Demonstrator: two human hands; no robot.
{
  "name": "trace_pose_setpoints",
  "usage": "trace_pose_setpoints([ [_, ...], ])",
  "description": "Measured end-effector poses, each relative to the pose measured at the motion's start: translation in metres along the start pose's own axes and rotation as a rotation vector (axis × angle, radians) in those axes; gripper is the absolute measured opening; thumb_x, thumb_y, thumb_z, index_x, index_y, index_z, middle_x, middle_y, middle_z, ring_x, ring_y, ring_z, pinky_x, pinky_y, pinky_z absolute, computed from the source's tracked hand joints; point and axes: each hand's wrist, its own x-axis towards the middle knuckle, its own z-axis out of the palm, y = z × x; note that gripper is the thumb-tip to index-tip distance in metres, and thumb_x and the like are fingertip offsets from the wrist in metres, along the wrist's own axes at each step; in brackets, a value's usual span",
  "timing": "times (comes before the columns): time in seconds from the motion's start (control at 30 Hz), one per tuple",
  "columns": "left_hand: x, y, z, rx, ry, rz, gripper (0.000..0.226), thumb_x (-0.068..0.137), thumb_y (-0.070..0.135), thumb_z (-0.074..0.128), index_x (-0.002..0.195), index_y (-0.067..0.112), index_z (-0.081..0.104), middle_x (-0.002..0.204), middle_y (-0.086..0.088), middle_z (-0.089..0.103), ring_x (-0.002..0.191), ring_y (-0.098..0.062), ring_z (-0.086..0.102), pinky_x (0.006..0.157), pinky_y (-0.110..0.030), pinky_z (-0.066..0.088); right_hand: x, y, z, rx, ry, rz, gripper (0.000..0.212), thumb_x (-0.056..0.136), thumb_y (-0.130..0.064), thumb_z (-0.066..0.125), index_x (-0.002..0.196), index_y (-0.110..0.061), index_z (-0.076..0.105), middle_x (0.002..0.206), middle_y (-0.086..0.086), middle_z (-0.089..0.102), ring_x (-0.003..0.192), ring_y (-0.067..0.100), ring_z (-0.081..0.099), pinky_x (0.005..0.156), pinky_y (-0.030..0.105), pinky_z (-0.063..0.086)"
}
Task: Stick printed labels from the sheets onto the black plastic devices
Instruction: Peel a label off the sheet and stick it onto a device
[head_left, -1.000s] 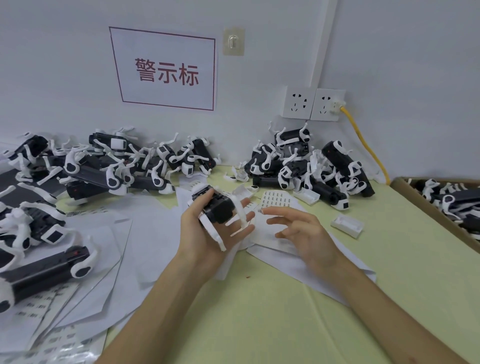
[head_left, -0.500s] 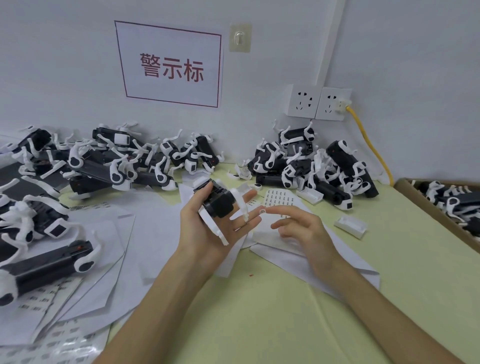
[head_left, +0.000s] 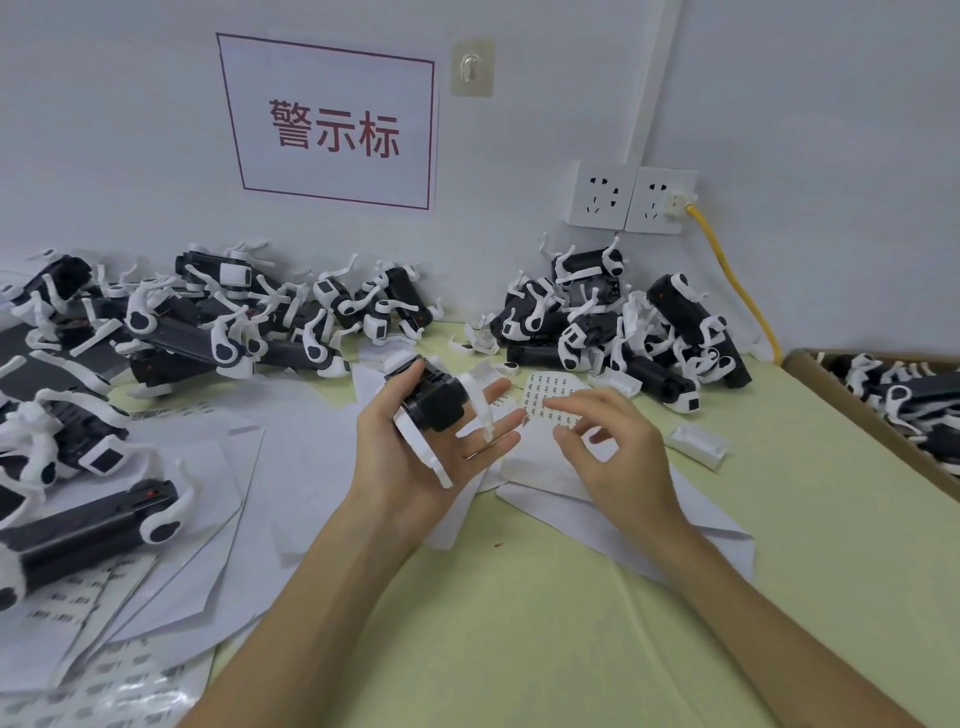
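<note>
Black devices (head_left: 613, 322) heap on yellow-green table (head_left: 519, 623) against white wall (head_left: 805, 130).

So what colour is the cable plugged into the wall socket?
Yellow; the cable shows best in the head view.

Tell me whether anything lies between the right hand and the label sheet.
Nothing visible does. The right hand hovers directly over the label sheet, fingertips at its printed rows. The left hand, gripping a black device, lies beside the sheet's left edge, not across it.
</note>
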Motion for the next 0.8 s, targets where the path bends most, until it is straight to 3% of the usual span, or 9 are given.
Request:
trace_pose_setpoints([
  [0.17,0.0008,-0.0012,-0.0014,0.028,-0.016,-0.049,0.033,0.097,0.045,0.057,0.092,0.015,0.068,0.139,-0.027,0.059,0.124,-0.057,0.056,0.115,-0.059,0.038,0.0031,0.0007,-0.0048,-0.158,0.065,-0.273,0.028,0.085,0.001,0.078,0.104,-0.018,0.079,0.104,-0.004,0.062,0.085,0.009,0.062,0.078,0.019,0.049],
  [0.33,0.0015,-0.0020,-0.0014,0.042,-0.022,-0.082,0.034,0.097,0.047,0.057,0.105,0.015,0.067,0.143,-0.025,0.057,0.127,-0.057,0.054,0.118,-0.061,0.033,0.0040,0.0029,-0.0068,-0.232,0.064,-0.353,0.024,0.082,0.000,0.081,0.099,-0.017,0.081,0.098,0.001,0.063,0.072,0.015,0.060,0.064,0.032,0.051],
  [0.47,0.0023,-0.0026,-0.0027,0.042,-0.027,-0.095,0.035,0.097,0.047,0.057,0.115,0.017,0.058,0.143,-0.026,0.056,0.127,-0.057,0.054,0.117,-0.061,0.034,0.0037,0.0012,-0.0068,-0.261,0.057,-0.400,0.015,0.084,-0.005,0.079,0.095,-0.015,0.080,0.095,0.002,0.063,0.071,0.011,0.056,0.061,0.033,0.051],
  [0.63,0.0024,-0.0038,-0.0008,0.048,-0.015,-0.096,0.037,0.098,0.047,0.055,0.099,0.016,0.074,0.143,-0.026,0.057,0.128,-0.056,0.053,0.118,-0.061,0.032,0.0032,-0.0010,-0.0064,-0.338,0.091,-0.442,0.009,0.084,-0.010,0.078,0.090,-0.017,0.080,0.090,0.001,0.063,0.068,0.016,0.057,0.059,0.029,0.050],
  [0.7,0.0022,-0.0043,-0.0004,0.047,-0.013,-0.088,0.034,0.098,0.047,0.055,0.101,0.017,0.070,0.142,-0.026,0.057,0.127,-0.057,0.053,0.118,-0.060,0.032,0.0033,-0.0019,-0.0064,-0.382,0.110,-0.470,0.012,0.083,-0.009,0.081,0.089,-0.019,0.080,0.088,0.000,0.063,0.067,0.017,0.057,0.059,0.024,0.047],
  [0.8,0.0015,-0.0054,0.0013,0.034,-0.013,-0.095,0.030,0.098,0.047,0.057,0.100,0.017,0.064,0.141,-0.026,0.058,0.127,-0.057,0.054,0.117,-0.059,0.034,0.0038,-0.0013,-0.0060,-0.415,0.120,-0.488,0.015,0.081,-0.006,0.082,0.086,-0.019,0.078,0.087,0.000,0.063,0.065,0.019,0.058,0.056,0.028,0.048],
])
